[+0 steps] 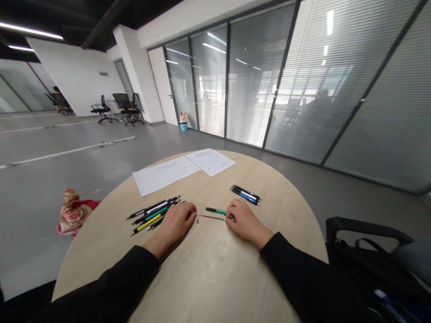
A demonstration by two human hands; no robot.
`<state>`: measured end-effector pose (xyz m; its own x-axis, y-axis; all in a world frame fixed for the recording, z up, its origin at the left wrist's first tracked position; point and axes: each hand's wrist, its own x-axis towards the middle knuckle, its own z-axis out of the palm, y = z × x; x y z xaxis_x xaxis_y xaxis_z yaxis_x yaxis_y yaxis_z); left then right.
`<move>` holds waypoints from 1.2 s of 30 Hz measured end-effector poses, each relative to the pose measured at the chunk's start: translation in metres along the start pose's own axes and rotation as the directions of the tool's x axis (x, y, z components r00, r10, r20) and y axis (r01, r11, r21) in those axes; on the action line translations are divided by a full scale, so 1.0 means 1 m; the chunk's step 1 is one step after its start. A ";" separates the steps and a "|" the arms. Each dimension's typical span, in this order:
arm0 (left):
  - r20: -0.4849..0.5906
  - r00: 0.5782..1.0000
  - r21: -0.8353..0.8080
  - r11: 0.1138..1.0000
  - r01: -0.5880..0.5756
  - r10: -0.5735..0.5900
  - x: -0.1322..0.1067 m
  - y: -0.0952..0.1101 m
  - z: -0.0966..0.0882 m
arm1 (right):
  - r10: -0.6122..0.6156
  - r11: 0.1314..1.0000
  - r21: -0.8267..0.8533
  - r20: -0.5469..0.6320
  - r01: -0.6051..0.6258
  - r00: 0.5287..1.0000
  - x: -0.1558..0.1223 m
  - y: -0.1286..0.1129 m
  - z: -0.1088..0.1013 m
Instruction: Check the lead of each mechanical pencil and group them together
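My left hand (pixel 175 223) rests curled on the round wooden table (pixel 215 273), its fingers closed and touching the edge of a loose pile of mechanical pencils and pens (pixel 153 215), with yellow, green and black barrels. My right hand (pixel 245 220) pinches the end of a green-and-black pen (pixel 215 211). A thin metal refill (pixel 212 217) lies just below that pen, reaching toward my right fingers. A tiny loose part (pixel 198 220) sits between my hands. Beyond my right hand lies a small bundle of black and blue pens (pixel 245 195).
Two printed paper sheets (pixel 164 175) lie at the table's far edge. A black chair with a dark bag (pixel 367 251) stands at right. A patterned red bag (pixel 76 211) sits on the floor at left. Glass partitions with blinds (pixel 303 89) run behind.
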<state>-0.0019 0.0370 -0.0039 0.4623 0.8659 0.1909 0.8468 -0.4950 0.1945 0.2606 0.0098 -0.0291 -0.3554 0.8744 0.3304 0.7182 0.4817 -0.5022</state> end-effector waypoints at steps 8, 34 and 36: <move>-0.006 1.000 0.006 1.000 -0.022 0.022 0.000 -0.003 0.001 | 0.011 1.000 0.010 0.003 -0.011 1.000 0.001 0.000 0.000; -0.091 0.992 -0.044 0.995 0.085 -0.089 -0.003 -0.011 0.006 | 0.176 0.949 0.295 -0.195 -0.113 0.965 0.006 0.018 -0.003; -0.086 0.993 -0.048 0.996 0.081 -0.085 -0.003 -0.011 0.006 | 0.175 0.949 0.295 -0.194 -0.113 0.965 0.005 0.017 -0.004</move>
<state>-0.0106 0.0403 -0.0120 0.3642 0.8955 0.2559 0.8679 -0.4260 0.2556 0.2735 0.0224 -0.0327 -0.1015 0.9171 0.3856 0.5454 0.3755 -0.7494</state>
